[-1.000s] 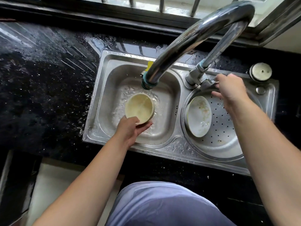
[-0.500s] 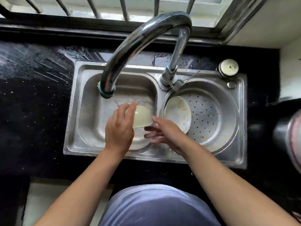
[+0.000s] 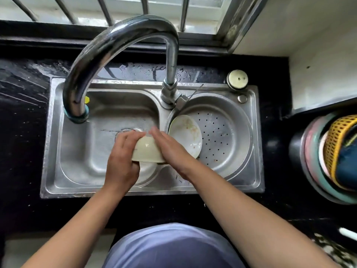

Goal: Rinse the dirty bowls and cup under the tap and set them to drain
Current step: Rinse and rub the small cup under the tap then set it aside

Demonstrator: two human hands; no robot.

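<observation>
Bowl (image 3: 147,150), cream, sits upturned between both hands over the left basin: left hand (image 3: 121,161) grips its near side, right hand (image 3: 171,148) lies flat-fingered against its right flank. Just beyond the right fingertips, a stained bowl (image 3: 186,135) leans in the perforated strainer basin (image 3: 226,136). Farther off, the tap (image 3: 116,55), wet black counter (image 3: 21,105), barred window (image 3: 123,8).

barred window (image 3: 123,14), black wet countertop (image 3: 21,117)

Head camera looks steeply down, close over the sink (image 3: 58,132).
</observation>
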